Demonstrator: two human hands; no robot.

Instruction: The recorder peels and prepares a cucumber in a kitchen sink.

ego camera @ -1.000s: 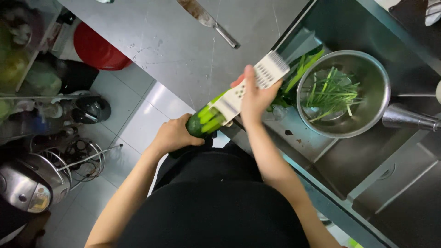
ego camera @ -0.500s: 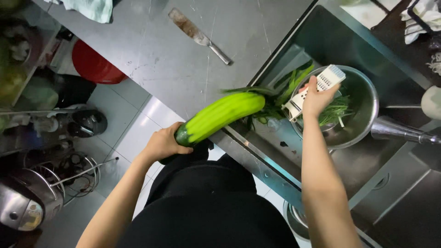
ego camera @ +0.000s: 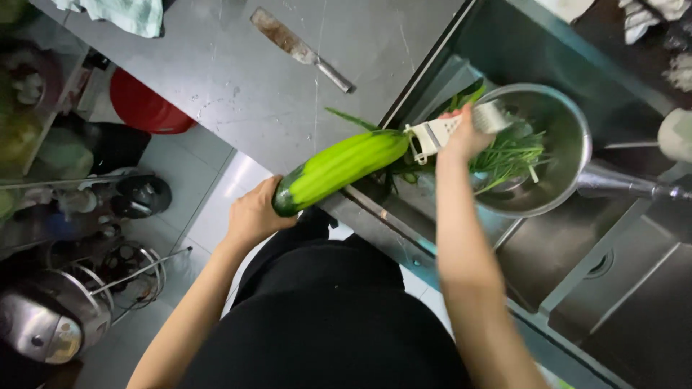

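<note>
My left hand [ego camera: 254, 215] grips the dark green end of a long, partly peeled green gourd [ego camera: 340, 170] held out over the counter edge toward the sink. My right hand [ego camera: 465, 137] holds a white peeler [ego camera: 447, 127] with its blade at the gourd's far tip. Green peel strips [ego camera: 353, 119] lie by the sink's rim under the gourd's tip.
A steel bowl [ego camera: 569, 155] of green stalks sits in the sink [ego camera: 634, 302]. On the steel counter [ego camera: 216, 79] lie a cleaver [ego camera: 299, 49] and a light cloth [ego camera: 126, 14]. A red bin [ego camera: 140, 104] and pots [ego camera: 43, 324] stand on the floor at left.
My right hand has brought the peeler back from over the bowl to the gourd's far tip. The gourd stays held out by my left hand.
</note>
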